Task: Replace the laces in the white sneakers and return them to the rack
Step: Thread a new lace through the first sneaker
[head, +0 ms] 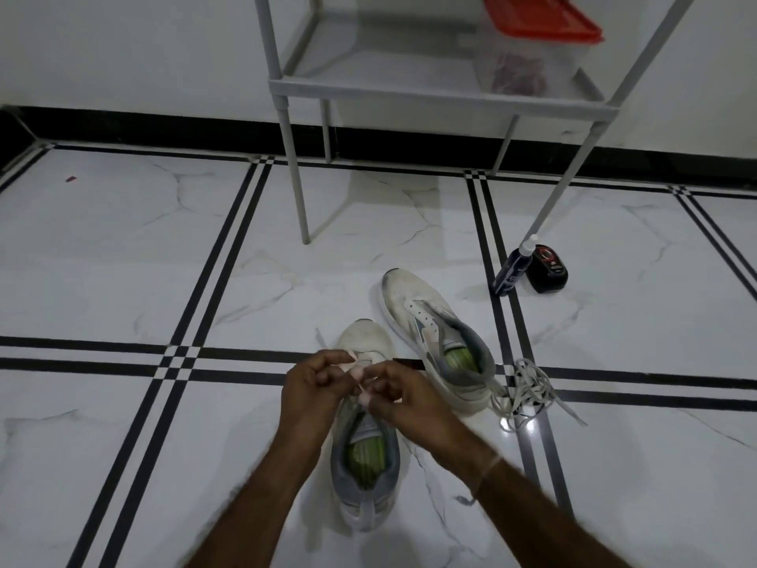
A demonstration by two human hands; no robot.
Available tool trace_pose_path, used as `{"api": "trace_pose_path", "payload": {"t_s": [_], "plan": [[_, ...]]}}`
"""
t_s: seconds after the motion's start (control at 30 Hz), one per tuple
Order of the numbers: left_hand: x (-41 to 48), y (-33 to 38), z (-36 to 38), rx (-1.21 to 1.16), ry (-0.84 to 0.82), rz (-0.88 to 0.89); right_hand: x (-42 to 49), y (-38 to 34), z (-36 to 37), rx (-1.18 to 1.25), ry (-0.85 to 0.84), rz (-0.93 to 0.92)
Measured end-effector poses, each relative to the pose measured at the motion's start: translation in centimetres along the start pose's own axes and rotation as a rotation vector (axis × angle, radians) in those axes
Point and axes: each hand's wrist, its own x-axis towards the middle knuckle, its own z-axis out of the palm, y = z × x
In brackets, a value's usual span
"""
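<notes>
Fingers (379, 388) of both hands are curled and pinching a lace (353, 364) above the near sneaker (364, 457); left hand (313, 383), right hand (403, 403). The lace looks thin, limp and light, so grip close to the tip to thread it. That sneaker sits on the floor (123, 280), the unlaced sneaker (430, 321) just beside it. Loose laces (526, 389) lie at its heel, with the rack (409, 90) beyond.
</notes>
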Motion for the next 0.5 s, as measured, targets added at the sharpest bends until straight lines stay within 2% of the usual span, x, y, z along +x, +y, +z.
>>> {"api": "trace_pose_path", "payload": {"t_s": [0.1, 0.17, 0.2, 0.27, 0.3, 0.33, 0.4, 0.5], "plan": [[0.4, -0.9, -0.4, 0.458, 0.022, 0.253, -0.6, 1.9, 0.5, -0.051, 0.123, -0.044], [0.6, -1.5, -1.2, 0.724, -0.103, 0.307, -0.6, 2.0, 0.4, -0.070, 0.177, -0.070], [0.7, -1.7, -1.6, 0.764, -0.184, 0.284, -0.5, 2.1, 0.3, -0.075, 0.203, -0.095], [0.4, -1.1, -1.8, 0.646, -0.325, 0.151, -0.4, 2.4, 0.4, -0.068, 0.244, -0.123], [0.2, -0.6, -1.8, 0.491, -0.374, 0.039, -0.5, 2.3, 0.5, -0.067, 0.266, -0.133], [-0.1, -0.2, -1.6, 0.359, -0.383, -0.081, -0.7, 2.3, 0.6, -0.057, 0.281, -0.153], [-0.3, 0.4, -1.6, 0.249, -0.369, -0.246, -1.3, 2.3, 1.1, -0.019, 0.259, -0.171], [-0.3, 0.6, -1.6, 0.214, -0.361, -0.315, -2.1, 2.0, 1.6, -0.060, 0.284, -0.156]]}}
